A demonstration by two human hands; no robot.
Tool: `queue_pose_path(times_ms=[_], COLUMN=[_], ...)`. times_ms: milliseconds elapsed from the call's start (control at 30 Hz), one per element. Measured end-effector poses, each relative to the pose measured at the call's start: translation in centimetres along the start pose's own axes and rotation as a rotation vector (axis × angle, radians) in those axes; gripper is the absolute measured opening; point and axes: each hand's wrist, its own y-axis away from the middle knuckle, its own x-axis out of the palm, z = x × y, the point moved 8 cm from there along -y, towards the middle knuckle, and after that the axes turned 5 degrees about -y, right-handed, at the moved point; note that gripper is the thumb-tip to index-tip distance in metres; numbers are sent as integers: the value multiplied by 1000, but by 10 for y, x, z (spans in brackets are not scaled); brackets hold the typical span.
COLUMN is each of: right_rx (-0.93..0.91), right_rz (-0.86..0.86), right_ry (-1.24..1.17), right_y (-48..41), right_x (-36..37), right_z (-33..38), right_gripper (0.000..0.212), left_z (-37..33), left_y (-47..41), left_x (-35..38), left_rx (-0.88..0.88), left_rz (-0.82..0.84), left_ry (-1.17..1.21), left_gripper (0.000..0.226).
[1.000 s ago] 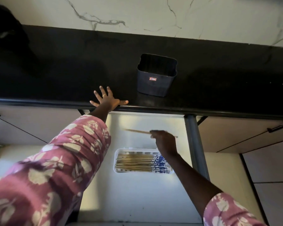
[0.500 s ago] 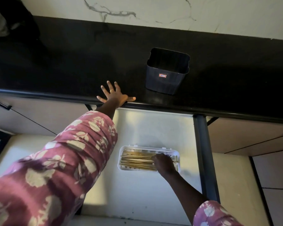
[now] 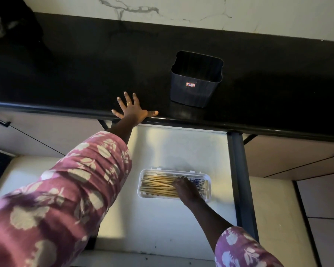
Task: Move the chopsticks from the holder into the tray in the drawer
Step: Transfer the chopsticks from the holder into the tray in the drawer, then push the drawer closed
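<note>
The holder (image 3: 196, 81) looks empty and the chopsticks (image 3: 158, 186) lie in the tray (image 3: 143, 195), right hand (image 3: 188, 191) resting on them, grip unclear, left hand (image 3: 132, 111) spread flat.

Both arms wear loose maroon-pink sleeves (image 3: 69, 191) printed with cream leaf motifs. The left hand (image 3: 132, 110) bears a gold finger ring (image 3: 129, 103).

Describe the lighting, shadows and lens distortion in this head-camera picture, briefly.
Head view: dim overall, the black stone countertop nearly featureless; a bright patch lights the white drawer floor, where the right hand over the white plastic tray of wooden chopsticks is dark. The dark ribbed plastic holder is sharp; wide-angle bending curves the counter edge; the floral sleeve looms oversized.
</note>
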Motion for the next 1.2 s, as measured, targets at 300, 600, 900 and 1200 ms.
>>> queue_pose_path(times_ms=[300, 600, 900, 1200], right_rx=[97, 400, 476, 495], right_rz=[-102, -301, -441, -330], right_ry=[-64, -86, -214, -232], right_y=[22, 68, 116, 168], right_x=[-4, -10, -3, 6], right_z=[1, -19, -26, -39], right_gripper=[35, 37, 34, 41], left_z=[36, 113, 97, 111], left_y=[85, 158, 222, 291], left_x=[26, 111, 129, 144], left_rx=[362, 228, 292, 148], left_rz=[-306, -88, -109, 28], left_ry=[142, 130, 34, 2], left_gripper=[62, 54, 37, 49])
